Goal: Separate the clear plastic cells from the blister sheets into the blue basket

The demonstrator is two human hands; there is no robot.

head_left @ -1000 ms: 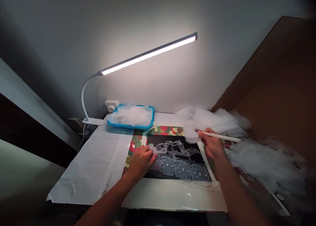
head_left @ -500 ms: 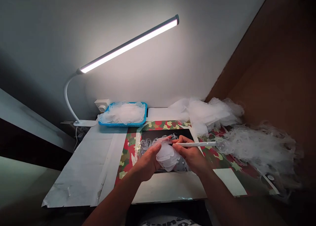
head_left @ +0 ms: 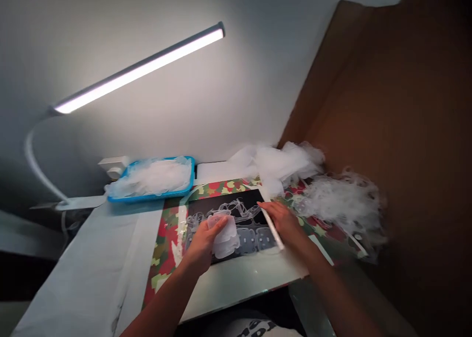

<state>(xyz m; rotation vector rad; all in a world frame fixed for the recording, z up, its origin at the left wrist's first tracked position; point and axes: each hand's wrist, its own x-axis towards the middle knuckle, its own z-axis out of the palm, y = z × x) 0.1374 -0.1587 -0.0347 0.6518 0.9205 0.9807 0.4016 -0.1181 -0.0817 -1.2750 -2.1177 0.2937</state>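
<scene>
Several thin translucent pieces (head_left: 225, 238) are stacked in my left hand (head_left: 202, 243), with the thumb pressed on top. My right hand (head_left: 283, 221) is closed round a white stick (head_left: 272, 226), which points down toward the front edge of the board. Beneath both hands lies a black mat (head_left: 254, 198). Clear moulded sheet (head_left: 246, 239) with rounded outlines and thin curled strips (head_left: 238, 209) rests on it. My left hand covers the mat's left part.
At the back left is a blue tray (head_left: 193, 172) heaped with translucent pieces. A white pile (head_left: 285, 162) lies at the back right, beside tangled clear scraps (head_left: 341, 197). A lit lamp (head_left: 143, 71) hangs above; a brown panel (head_left: 387, 106) rises at the right.
My hands have moved apart. The stick has swung from pointing right to pointing toward me, away from the stack. The view has shifted right, and more of the moulded sheet shows.
</scene>
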